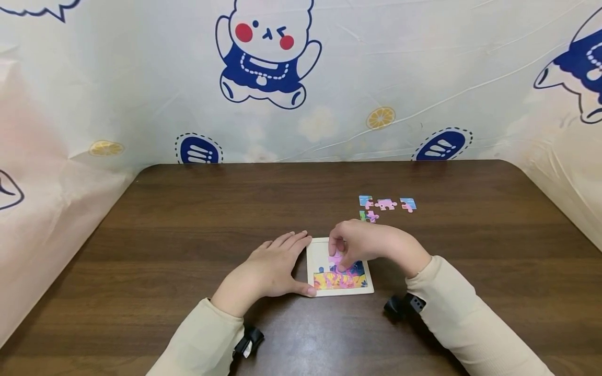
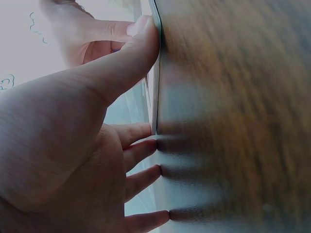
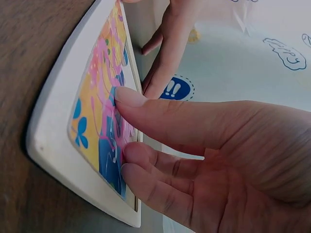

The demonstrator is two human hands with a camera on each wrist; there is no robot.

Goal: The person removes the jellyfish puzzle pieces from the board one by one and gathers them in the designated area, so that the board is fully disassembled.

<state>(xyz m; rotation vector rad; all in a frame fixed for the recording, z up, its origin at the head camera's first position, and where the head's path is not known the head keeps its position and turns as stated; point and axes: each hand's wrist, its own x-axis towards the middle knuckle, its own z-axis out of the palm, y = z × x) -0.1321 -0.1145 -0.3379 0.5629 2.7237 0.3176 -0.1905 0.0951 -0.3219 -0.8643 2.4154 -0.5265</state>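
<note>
A square jigsaw puzzle tray (image 1: 345, 292) with a pale rim lies on the table, its lower part filled with yellow, pink and blue pieces (image 1: 326, 282). My left hand (image 1: 277, 269) rests at the tray's left side, fingers spread and straight. Its thumb touches the lower left corner, and the index fingertip is at the upper left. Over the tray, my right hand (image 1: 364, 243) pinches a pink puzzle piece (image 1: 335, 259) between thumb and fingers, down at the picture's surface. The right hand hides the tray's upper right part; bare pale backing shows at upper left.
Several loose puzzle pieces (image 1: 386, 204) lie beyond the tray to the right, one partly behind the right hand. The brown wooden table (image 1: 197, 224) ends at a printed curtain (image 1: 338, 78) along the back. Black wrist cameras (image 1: 400, 307) sit below the sleeves.
</note>
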